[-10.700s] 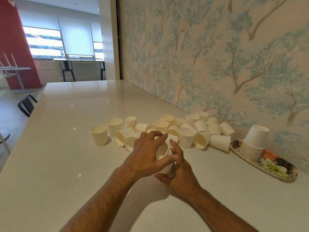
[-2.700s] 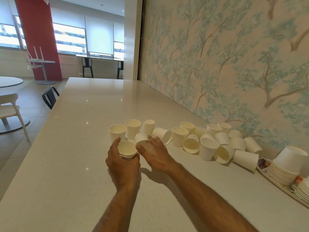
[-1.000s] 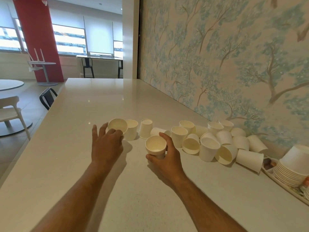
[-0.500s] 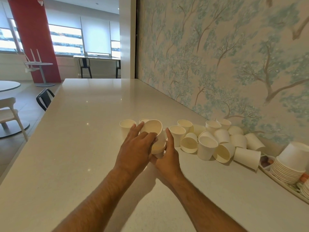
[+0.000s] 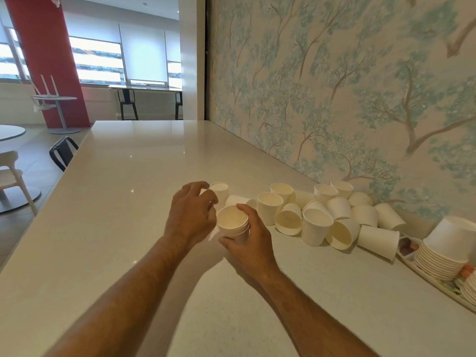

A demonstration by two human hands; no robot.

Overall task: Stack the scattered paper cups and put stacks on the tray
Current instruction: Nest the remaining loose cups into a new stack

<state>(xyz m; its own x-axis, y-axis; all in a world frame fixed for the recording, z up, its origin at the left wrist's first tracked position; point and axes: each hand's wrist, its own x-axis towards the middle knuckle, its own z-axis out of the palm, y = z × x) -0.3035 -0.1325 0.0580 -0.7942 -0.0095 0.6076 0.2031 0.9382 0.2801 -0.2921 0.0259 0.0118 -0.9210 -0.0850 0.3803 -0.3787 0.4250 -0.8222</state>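
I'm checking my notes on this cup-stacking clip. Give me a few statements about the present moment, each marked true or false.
1. The right hand grips a short stack of nested cups. True.
2. The tray holds no cups. False: an inverted stack rests on it.
3. Every loose cup stands upright. False: several, like one near the tray, lie on their sides.
4. The left hand reaches toward an upright cup. True.

Head-worn view, forward and downward.
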